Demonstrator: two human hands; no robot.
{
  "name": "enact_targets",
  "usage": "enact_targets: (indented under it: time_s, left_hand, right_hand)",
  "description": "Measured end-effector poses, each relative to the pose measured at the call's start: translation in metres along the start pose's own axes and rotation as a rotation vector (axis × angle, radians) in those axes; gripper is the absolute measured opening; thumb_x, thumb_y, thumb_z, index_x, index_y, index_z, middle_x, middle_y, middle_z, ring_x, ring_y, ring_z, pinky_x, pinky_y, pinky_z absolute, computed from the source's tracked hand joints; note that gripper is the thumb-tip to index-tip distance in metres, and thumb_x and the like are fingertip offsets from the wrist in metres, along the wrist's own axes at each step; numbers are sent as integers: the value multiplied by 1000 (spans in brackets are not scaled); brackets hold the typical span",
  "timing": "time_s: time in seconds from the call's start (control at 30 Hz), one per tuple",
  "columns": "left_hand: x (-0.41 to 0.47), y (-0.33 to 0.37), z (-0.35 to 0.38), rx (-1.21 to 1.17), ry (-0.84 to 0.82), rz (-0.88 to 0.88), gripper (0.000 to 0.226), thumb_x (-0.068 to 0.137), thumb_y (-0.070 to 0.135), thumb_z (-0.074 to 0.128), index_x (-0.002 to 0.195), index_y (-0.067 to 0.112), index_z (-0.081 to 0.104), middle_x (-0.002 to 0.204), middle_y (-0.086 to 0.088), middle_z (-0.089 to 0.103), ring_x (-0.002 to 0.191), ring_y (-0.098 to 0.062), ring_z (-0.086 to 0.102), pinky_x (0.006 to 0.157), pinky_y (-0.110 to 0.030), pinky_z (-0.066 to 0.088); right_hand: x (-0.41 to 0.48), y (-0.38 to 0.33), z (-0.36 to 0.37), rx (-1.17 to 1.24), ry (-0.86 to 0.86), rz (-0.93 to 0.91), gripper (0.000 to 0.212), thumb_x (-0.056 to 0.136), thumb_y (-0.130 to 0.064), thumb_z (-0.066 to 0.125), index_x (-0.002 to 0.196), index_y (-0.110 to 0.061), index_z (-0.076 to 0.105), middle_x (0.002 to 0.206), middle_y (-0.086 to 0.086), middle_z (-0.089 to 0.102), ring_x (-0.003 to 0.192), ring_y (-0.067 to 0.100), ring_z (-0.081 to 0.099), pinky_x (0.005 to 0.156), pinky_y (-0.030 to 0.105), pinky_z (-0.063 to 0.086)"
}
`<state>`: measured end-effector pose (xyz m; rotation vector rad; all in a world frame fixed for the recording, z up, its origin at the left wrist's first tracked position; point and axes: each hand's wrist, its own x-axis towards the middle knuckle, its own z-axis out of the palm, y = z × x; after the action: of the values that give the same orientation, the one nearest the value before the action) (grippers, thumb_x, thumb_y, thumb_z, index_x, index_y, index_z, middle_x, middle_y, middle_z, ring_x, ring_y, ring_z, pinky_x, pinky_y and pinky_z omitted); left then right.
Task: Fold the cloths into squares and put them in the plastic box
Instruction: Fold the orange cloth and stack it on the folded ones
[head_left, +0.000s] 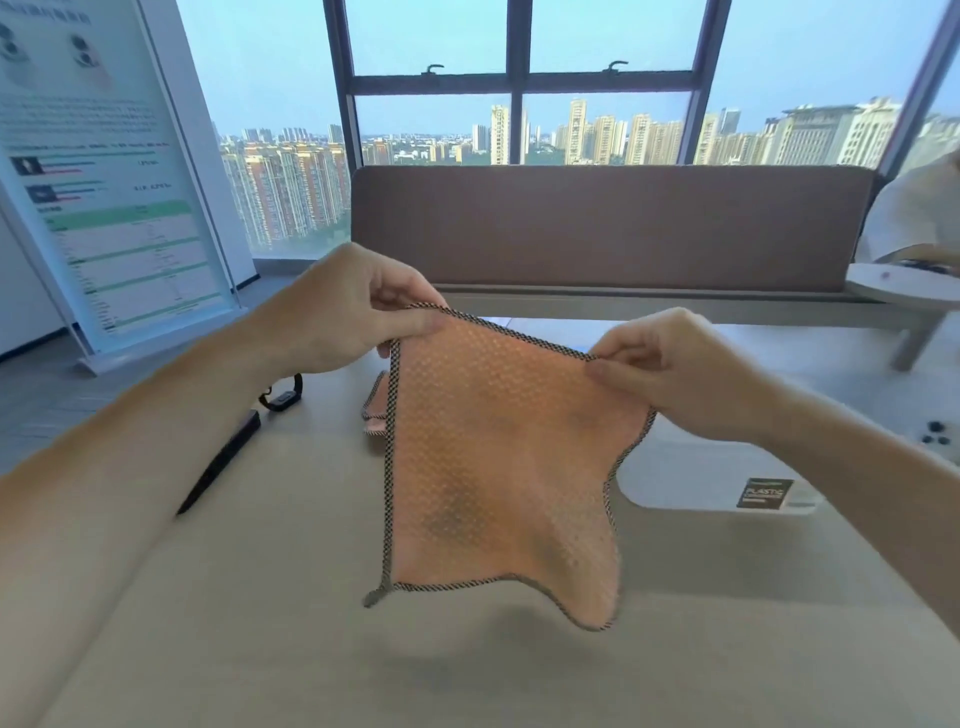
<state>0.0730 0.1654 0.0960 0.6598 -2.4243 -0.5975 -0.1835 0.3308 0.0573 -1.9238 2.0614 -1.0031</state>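
An orange cloth (493, 457) with a dark checkered border hangs unfolded in the air above the table. My left hand (353, 306) pinches its top left corner. My right hand (670, 364) pinches its top right corner. The lower edge dangles free just over the tabletop. Behind the held cloth, more orange cloths (375, 410) lie in a small pile on the table, mostly hidden. A clear plastic box (691, 473) with a black label sits on the table to the right, partly behind the cloth and my right forearm.
The beige table (260, 623) carries a black pen-like object (221, 462) and a black strap (283, 395) at the left. A brown bench back (613, 223) stands beyond the table. A poster stand (104, 182) is at far left; a person in white (919, 213) sits at far right.
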Motion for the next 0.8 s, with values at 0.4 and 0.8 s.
enact_targets:
  time_s: [0.4, 0.8]
  left_hand:
    - [8, 63, -14, 18, 360, 141, 10, 94, 21, 69, 95, 29, 76, 92, 10, 77, 79, -5, 75, 79, -38, 63]
    - [-65, 91, 141, 99, -387, 511, 41, 89, 8, 56, 120, 35, 60, 114, 19, 56, 88, -14, 65, 80, -31, 54]
  right_hand:
    - [-51, -95, -27, 209, -207, -189, 6, 88, -19, 76, 93, -15, 77, 86, 2, 79, 79, 22, 75, 77, 33, 62]
    - [-72, 19, -4, 337, 159, 291, 35, 94, 8, 40, 105, -18, 60, 110, 2, 69, 78, 17, 74, 68, 47, 64]
